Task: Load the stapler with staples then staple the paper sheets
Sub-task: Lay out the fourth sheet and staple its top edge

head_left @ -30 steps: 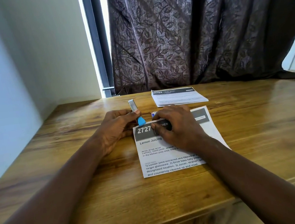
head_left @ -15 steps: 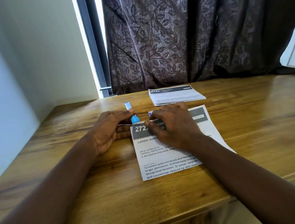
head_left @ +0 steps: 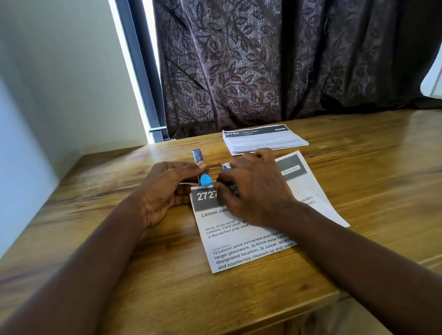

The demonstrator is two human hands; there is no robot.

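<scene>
At the top-left corner of the sheets (head_left: pixel 247 239): stapler (head_left: pixel 205 180), blue end touching the paper edge, metal end pointing away. Left hand (head_left: pixel 168 190) grips it, thumb on top. Right hand (head_left: pixel 254 191) lies on the sheets, fingers bent beside the stapler; cannot tell if it pinches anything. Small box (head_left: pixel 226 165) just behind, likely staples. Second stack (head_left: pixel 263 139) farther back on worktop (head_left: pixel 377 193). Judgement: loading unconfirmed, stapling not yet done.

daylight from window gap (head_left: pixel 123 69) | glare on table (head_left: pixel 373 154) | wide-angle edge bending | slight blur
</scene>
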